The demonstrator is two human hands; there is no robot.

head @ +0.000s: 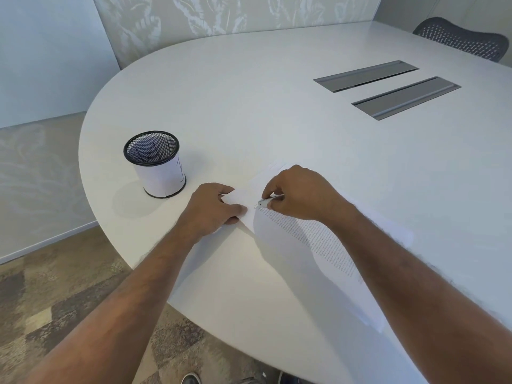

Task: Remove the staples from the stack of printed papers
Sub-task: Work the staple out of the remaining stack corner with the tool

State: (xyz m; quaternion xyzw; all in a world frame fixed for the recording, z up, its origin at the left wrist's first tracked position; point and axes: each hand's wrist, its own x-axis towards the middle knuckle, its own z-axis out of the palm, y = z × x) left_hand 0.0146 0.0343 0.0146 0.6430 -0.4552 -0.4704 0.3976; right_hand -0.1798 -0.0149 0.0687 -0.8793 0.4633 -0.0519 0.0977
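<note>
Near the table's (277, 120) front edge, left hand (214, 210) grips a corner of the papers (318, 239); right hand (302, 194), at its 3 o'clock, pinches a metal tool (269, 201) aimed toward 8 o'clock at that corner.

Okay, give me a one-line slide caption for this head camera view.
Staple removal: left hand holds the printed papers by a corner while right hand works a metal staple remover there.

An office meeting room is indicated: a large white rounded table (249, 92) is fitted with two metal hatches (365, 76), a mesh chair (462, 40) is drawn up, and carpet tiles (69, 300) are laid.
</note>
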